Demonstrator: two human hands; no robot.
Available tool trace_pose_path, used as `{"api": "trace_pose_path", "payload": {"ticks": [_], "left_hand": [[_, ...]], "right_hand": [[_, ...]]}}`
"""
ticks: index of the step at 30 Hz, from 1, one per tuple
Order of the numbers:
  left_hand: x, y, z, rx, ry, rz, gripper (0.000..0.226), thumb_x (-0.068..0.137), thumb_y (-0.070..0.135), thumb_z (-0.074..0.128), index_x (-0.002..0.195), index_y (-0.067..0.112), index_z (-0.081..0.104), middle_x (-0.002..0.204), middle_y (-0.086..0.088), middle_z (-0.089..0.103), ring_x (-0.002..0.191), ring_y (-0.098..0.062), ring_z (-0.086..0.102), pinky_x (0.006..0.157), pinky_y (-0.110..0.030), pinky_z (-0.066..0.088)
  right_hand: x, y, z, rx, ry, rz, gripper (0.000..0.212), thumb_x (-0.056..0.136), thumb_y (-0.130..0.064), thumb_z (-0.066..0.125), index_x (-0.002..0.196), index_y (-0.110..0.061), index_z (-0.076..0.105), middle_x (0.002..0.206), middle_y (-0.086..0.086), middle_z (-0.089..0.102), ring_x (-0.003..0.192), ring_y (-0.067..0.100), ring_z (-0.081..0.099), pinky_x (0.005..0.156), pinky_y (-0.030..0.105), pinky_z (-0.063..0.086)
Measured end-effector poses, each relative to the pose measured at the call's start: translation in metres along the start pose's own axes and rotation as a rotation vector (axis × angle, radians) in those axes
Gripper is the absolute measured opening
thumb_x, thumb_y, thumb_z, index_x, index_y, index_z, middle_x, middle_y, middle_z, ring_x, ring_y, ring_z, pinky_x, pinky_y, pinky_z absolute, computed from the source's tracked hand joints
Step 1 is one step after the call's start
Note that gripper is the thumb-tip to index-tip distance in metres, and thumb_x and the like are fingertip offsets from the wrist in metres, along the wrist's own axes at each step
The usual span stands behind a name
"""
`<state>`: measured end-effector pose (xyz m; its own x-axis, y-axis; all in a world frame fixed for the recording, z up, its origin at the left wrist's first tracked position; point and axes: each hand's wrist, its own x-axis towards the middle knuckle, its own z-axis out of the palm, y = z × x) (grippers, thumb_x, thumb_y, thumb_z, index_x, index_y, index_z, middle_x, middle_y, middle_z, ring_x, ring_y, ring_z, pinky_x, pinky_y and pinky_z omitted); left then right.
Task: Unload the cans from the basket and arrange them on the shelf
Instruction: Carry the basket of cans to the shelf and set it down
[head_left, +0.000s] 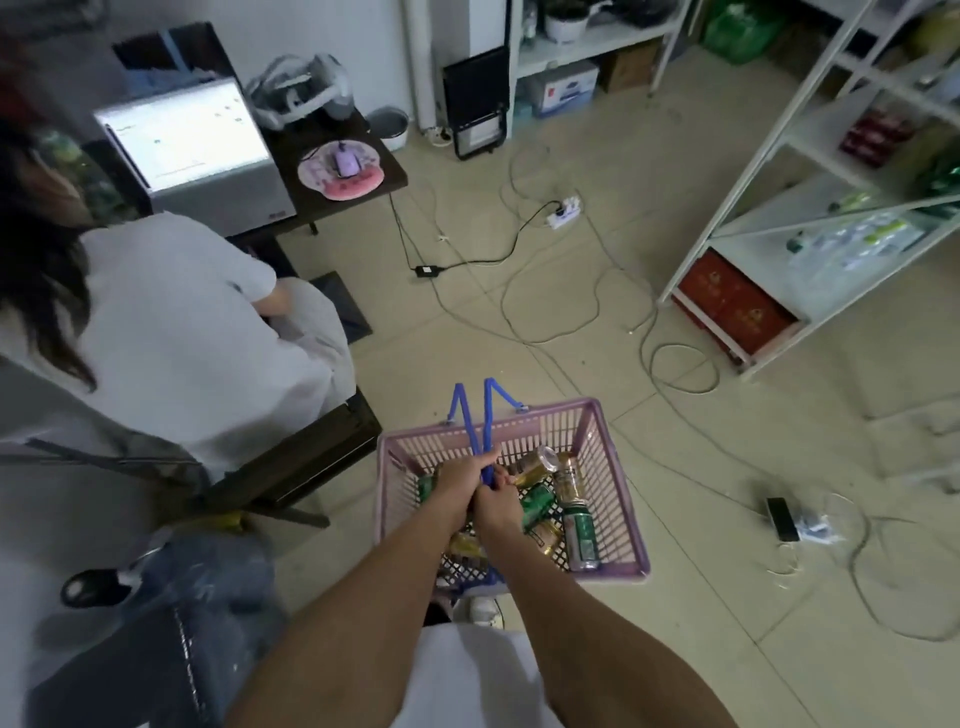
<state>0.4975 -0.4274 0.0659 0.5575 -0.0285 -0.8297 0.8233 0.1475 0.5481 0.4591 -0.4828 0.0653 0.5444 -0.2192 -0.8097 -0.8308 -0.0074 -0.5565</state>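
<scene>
A pink plastic basket (618, 499) with blue handles (488, 415) hangs in front of me above the tiled floor. Several green and gold cans lie loose inside it, among them a green can (581, 535) at the right and a gold can (566, 478) behind it. My left hand (460, 483) and my right hand (498, 506) are side by side over the basket's middle, both closed around the blue handles. The white metal shelf (748, 171) stands at the upper right, a few steps away, with packs and boxes on its levels.
A seated person in white (197, 332) is at the left by a desk with a lit laptop (187, 135). Cables and a power strip (563, 210) cross the floor between me and the shelf. Red boxes (727, 301) sit under the shelf. A phone (782, 519) lies at the right.
</scene>
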Motion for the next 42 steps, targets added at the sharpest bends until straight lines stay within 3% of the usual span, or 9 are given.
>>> {"api": "trace_pose_path", "payload": {"ticks": [3, 6, 12, 18, 23, 28, 32, 40, 42], "left_hand": [[0.031, 0.034, 0.025, 0.084, -0.064, -0.010, 0.032, 0.089, 0.027, 0.077, 0.080, -0.001, 0.065, 0.081, -0.017, 0.065, 0.094, -0.033, 0.067, 0.109, -0.050, 0.048], [0.061, 0.069, 0.050, 0.147, -0.138, -0.012, 0.033, 0.088, 0.026, 0.079, 0.069, 0.001, 0.068, 0.065, -0.011, 0.066, 0.074, -0.027, 0.063, 0.095, -0.044, 0.052], [0.111, 0.146, 0.105, 0.300, -0.259, 0.007, 0.036, 0.091, 0.025, 0.076, 0.070, -0.002, 0.065, 0.074, -0.017, 0.066, 0.073, -0.027, 0.065, 0.090, -0.041, 0.054], [0.168, 0.224, 0.153, 0.406, -0.229, 0.041, 0.031, 0.090, 0.026, 0.077, 0.078, -0.001, 0.070, 0.076, -0.014, 0.072, 0.073, -0.027, 0.067, 0.077, -0.034, 0.055], [0.217, 0.292, 0.193, 0.453, -0.154, 0.004, 0.035, 0.095, 0.035, 0.068, 0.084, 0.001, 0.067, 0.098, -0.026, 0.070, 0.094, -0.033, 0.068, 0.105, -0.048, 0.051], [0.254, 0.364, 0.244, 0.487, -0.091, -0.042, 0.040, 0.097, 0.039, 0.059, 0.071, 0.013, 0.071, 0.066, 0.000, 0.072, 0.056, -0.017, 0.059, 0.054, -0.027, 0.045], [0.284, 0.421, 0.289, 0.538, -0.041, -0.047, 0.038, 0.094, 0.047, 0.059, 0.080, 0.017, 0.076, 0.062, -0.006, 0.061, 0.040, -0.017, 0.044, 0.041, -0.020, 0.032], [0.371, 0.527, 0.373, 0.520, -0.094, -0.010, 0.034, 0.097, 0.042, 0.059, 0.092, 0.013, 0.076, 0.081, -0.009, 0.068, 0.056, -0.020, 0.055, 0.051, -0.027, 0.042], [0.394, 0.559, 0.398, 0.487, -0.132, -0.033, 0.035, 0.095, 0.044, 0.059, 0.085, 0.014, 0.075, 0.085, -0.012, 0.070, 0.072, -0.027, 0.064, 0.070, -0.034, 0.056]], "right_hand": [[0.026, -0.032, -0.010, 0.041, 0.148, -0.005, 0.027, 0.097, -0.018, 0.054, 0.121, -0.013, 0.066, 0.113, 0.016, 0.073, 0.102, 0.034, 0.071, 0.092, 0.048, 0.058], [0.055, -0.068, -0.016, 0.108, 0.240, -0.015, 0.030, 0.096, -0.016, 0.054, 0.124, -0.012, 0.065, 0.110, 0.019, 0.073, 0.100, 0.037, 0.071, 0.088, 0.050, 0.059], [0.108, -0.144, -0.042, 0.304, 0.388, -0.045, 0.019, 0.095, -0.011, 0.057, 0.109, -0.016, 0.068, 0.083, 0.010, 0.072, 0.067, 0.023, 0.066, 0.053, 0.026, 0.047], [0.175, -0.222, -0.064, 0.412, 0.344, -0.015, 0.011, 0.094, -0.010, 0.057, 0.096, -0.017, 0.065, 0.090, 0.018, 0.074, 0.079, 0.031, 0.070, 0.071, 0.040, 0.057], [0.243, -0.289, -0.086, 0.386, 0.285, -0.001, 0.021, 0.094, -0.021, 0.059, 0.112, -0.012, 0.065, 0.102, 0.021, 0.073, 0.088, 0.036, 0.070, 0.079, 0.044, 0.056], [0.296, -0.365, -0.128, 0.407, 0.191, 0.009, 0.012, 0.094, -0.025, 0.063, 0.099, -0.016, 0.070, 0.072, 0.008, 0.070, 0.058, 0.022, 0.067, 0.053, 0.029, 0.058], [0.337, -0.428, -0.164, 0.424, 0.186, 0.025, 0.016, 0.093, -0.034, 0.067, 0.097, -0.018, 0.072, 0.063, 0.000, 0.072, 0.046, 0.011, 0.067, 0.034, 0.014, 0.045], [0.434, -0.546, -0.206, 0.368, 0.236, -0.009, 0.037, 0.098, -0.043, 0.060, 0.118, -0.015, 0.072, 0.095, 0.017, 0.078, 0.078, 0.030, 0.076, 0.074, 0.045, 0.066], [0.461, -0.584, -0.220, 0.391, 0.254, -0.011, 0.041, 0.098, -0.045, 0.059, 0.123, -0.016, 0.071, 0.106, 0.021, 0.076, 0.094, 0.036, 0.076, 0.082, 0.051, 0.063]]}}
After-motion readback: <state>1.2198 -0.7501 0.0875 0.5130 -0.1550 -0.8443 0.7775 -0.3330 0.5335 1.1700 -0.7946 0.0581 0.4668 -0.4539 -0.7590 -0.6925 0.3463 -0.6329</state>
